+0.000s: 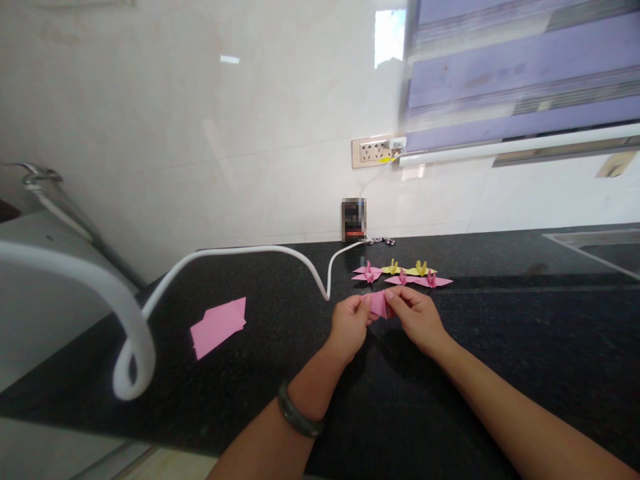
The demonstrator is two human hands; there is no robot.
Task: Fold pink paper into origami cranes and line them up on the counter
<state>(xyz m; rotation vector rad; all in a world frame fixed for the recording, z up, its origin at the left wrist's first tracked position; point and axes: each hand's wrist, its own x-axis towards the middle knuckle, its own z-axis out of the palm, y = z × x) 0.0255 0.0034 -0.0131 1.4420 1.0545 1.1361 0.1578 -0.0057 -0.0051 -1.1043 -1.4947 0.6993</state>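
Observation:
A partly folded piece of pink origami paper [379, 305] is held between my two hands, above the black countertop. My left hand [352, 325] pinches its left side between thumb and fingers. On the other side, my right hand [415, 316] grips the right edge, thumb on top. The fingers cover much of the paper, so its full shape is hidden. Just beyond my hands stand several folded paper cranes, among them a pink crane [369, 273] and a yellow crane [421, 269]. Loose pink paper sheets [219, 328] lie overlapping to the left.
A thick white cable [240, 251] loops across the left of the black countertop [280, 373] to the wall. A blurred dark device [354, 220] leans there, below a wall socket [375, 152]. At right is a sink edge [590, 238]. A purple blind [525, 67] hangs above.

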